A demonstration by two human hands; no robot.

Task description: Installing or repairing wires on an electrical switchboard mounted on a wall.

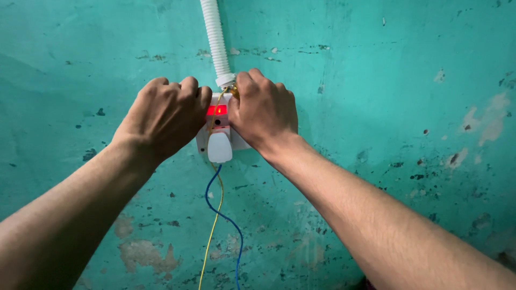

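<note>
1. Nearest: two bare forearms rising from the bottom corners of the view toward the flaking turquoise plastered wall point(376, 80).
2. Below the hands: a thin blue wire point(223, 215) and a thin yellow wire point(210, 236) hanging loose down the wall from a white rounded plastic plug point(220, 146).
3. Left hand point(164, 115): curled into a fist, clamped over the left edge of the white square plastic switch box point(239, 142).
4. Right hand point(263, 110): fingers closed on the box's upper right corner, apparently pinching a yellow strand there.
5. Between both grips: glowing red indicator lamp point(217, 110), plug just under it, box middle bare.
6. Farthest up: white ribbed plastic conduit point(215, 37) meeting the box's top edge.
7. Risk, judged: lamp lit suggests live power; fingers slipping onto exposed wire could bring shock, and hard pulling could wrench conduit loose.
</note>
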